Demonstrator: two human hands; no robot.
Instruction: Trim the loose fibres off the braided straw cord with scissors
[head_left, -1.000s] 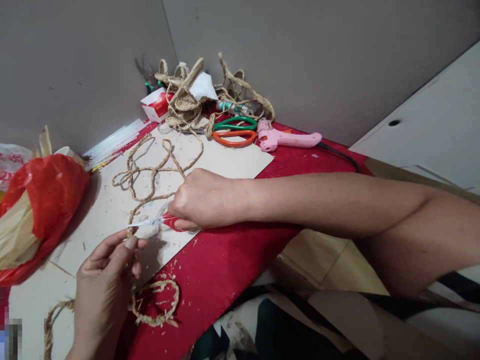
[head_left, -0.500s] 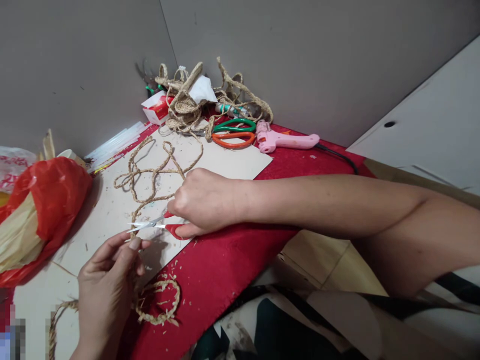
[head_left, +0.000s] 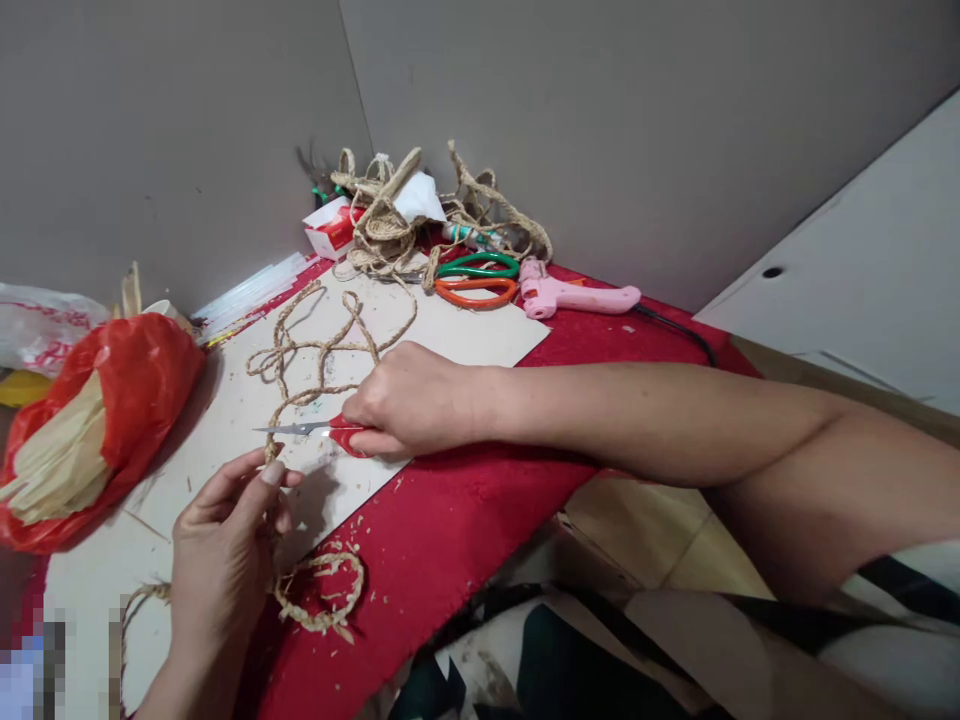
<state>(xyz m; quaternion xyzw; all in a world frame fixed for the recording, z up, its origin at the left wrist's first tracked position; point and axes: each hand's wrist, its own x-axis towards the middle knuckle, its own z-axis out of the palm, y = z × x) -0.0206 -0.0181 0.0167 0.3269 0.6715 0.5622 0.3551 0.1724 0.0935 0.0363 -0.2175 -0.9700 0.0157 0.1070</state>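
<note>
In my right hand (head_left: pixel 409 400) is a pair of small scissors (head_left: pixel 300 429) with red handles. Their blades are closed together and lie across a thin braided straw rope (head_left: pixel 321 392). My left hand (head_left: pixel 229 530) pinches the rope between thumb and fingers, just below the blades. From there the rope winds in loose loops over the white board. Whether it is cut through at the blades I cannot tell. Below and right of my left hand, a frayed ring of braided straw (head_left: pixel 322 590) lies on the red cloth.
A red plastic bag (head_left: pixel 150 390) of pale husks stands at left. At the back are a rope pile (head_left: pixel 386 225), large scissors with green and orange handles (head_left: pixel 480 280), a pink glue gun (head_left: pixel 577 296) and clear glue sticks (head_left: pixel 251 295). The white board (head_left: pixel 457 340) lies on red cloth (head_left: pixel 442 530).
The scissor blades, which were apart around the rope, have come together. My right fingers have closed the red handles. The whole view has shifted slightly.
</note>
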